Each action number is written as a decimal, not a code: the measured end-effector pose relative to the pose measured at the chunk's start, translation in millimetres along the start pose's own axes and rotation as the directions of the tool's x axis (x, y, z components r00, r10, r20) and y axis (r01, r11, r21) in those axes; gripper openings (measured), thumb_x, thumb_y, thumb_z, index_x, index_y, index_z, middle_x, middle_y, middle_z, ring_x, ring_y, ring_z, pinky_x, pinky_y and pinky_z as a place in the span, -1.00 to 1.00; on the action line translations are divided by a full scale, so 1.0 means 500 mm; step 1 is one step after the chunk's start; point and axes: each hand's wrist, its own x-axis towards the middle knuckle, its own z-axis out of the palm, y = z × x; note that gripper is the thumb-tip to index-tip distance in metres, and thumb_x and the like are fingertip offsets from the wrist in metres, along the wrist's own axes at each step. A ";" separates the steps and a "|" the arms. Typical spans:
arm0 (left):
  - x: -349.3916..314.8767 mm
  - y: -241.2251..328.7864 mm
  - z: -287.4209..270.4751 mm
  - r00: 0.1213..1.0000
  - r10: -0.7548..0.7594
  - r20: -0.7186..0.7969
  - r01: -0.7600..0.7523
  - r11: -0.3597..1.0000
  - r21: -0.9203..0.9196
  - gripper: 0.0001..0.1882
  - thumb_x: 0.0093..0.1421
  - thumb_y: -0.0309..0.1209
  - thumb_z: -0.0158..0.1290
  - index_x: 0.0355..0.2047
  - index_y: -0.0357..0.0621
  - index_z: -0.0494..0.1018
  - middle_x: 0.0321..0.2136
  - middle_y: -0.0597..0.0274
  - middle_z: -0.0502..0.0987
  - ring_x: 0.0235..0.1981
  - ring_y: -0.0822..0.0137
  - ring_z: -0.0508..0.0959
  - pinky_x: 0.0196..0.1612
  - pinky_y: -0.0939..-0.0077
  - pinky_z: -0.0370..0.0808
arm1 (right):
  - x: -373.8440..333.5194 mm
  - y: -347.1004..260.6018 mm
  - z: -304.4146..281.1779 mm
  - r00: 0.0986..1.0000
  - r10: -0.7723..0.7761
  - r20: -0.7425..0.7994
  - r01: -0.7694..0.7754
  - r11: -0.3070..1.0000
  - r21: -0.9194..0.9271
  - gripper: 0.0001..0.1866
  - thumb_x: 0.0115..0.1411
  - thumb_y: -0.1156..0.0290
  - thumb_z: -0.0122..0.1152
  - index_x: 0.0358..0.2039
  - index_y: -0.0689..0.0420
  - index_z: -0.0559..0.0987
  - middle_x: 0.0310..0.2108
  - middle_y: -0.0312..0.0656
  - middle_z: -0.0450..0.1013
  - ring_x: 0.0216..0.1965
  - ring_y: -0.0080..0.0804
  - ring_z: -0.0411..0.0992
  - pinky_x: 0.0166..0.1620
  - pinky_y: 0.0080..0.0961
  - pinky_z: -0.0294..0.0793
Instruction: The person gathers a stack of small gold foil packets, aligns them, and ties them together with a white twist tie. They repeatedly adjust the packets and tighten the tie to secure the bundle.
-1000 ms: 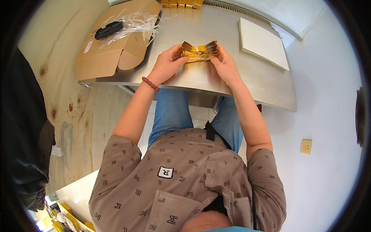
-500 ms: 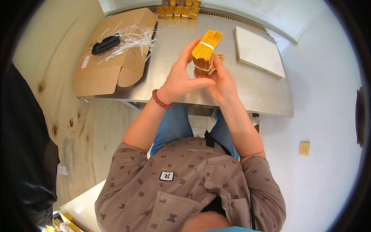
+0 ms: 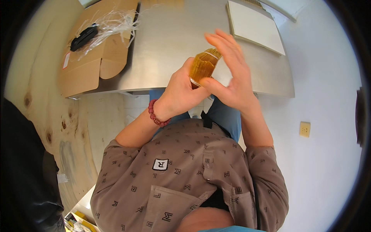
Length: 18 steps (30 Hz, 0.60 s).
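Observation:
A thick bundle of golden-yellow folded strips, bound with pale bands, is held over the near edge of the metal table. My left hand is closed around its left side and base, with a dark red beaded bracelet on the wrist. Beside the bundle, my right hand is open, its fingers stretched up and slightly blurred. The right thumb lies at the bundle's lower right; whether it presses on it I cannot tell.
On the left of the metal table lies a flattened cardboard box. Clear plastic strips and a black object rest on it. A white board lies at the far right. Dark fabric hangs at left.
The bundle has come closer to me and tilted. My right hand has opened, its fingers lifting away from the bundle. The view has shifted, leaving the far bundles mostly out of sight.

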 end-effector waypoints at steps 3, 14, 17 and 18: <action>-0.002 0.012 0.011 0.999 -0.002 0.049 -0.002 0.998 0.069 -0.48 0.24 -0.43 0.17 0.12 -0.34 0.25 -0.23 0.21 0.51 -0.28 0.50 0.54 -0.24 0.53 0.52 | 0.007 0.016 0.020 0.996 0.088 0.033 -0.094 0.955 0.283 -0.45 0.12 0.20 0.40 0.08 0.19 0.56 0.00 -0.06 0.56 0.23 0.01 0.40 0.38 0.05 0.12; 0.020 0.020 0.014 0.980 0.034 0.194 0.016 0.968 -0.251 -0.54 0.41 -0.31 0.08 0.15 -0.34 0.22 -0.23 0.32 0.44 -0.30 0.63 0.43 -0.28 0.65 0.42 | 0.009 0.033 -0.011 0.994 0.109 -0.024 -0.099 0.963 0.250 -0.69 0.23 0.24 0.26 -0.08 0.12 0.60 -0.05 -0.19 0.59 0.22 -0.06 0.44 0.39 0.30 -0.14; 0.026 0.021 0.016 0.979 0.038 0.201 0.014 0.968 -0.252 -0.55 0.42 -0.32 0.07 0.15 -0.34 0.22 -0.25 0.31 0.44 -0.31 0.64 0.43 -0.30 0.66 0.41 | 0.019 0.035 -0.015 0.994 0.108 -0.033 -0.096 0.962 0.255 -0.71 0.23 0.26 0.24 -0.10 0.11 0.60 -0.05 -0.19 0.60 0.22 -0.06 0.44 0.39 0.32 -0.15; 0.029 0.020 0.020 0.981 0.041 0.192 0.010 0.967 -0.255 -0.55 0.42 -0.32 0.07 0.15 -0.34 0.22 -0.26 0.31 0.44 -0.31 0.64 0.43 -0.30 0.66 0.41 | 0.022 0.036 -0.016 0.994 0.109 -0.032 -0.097 0.961 0.260 -0.72 0.23 0.27 0.24 -0.10 0.11 0.60 -0.05 -0.19 0.60 0.22 -0.07 0.44 0.39 0.32 -0.15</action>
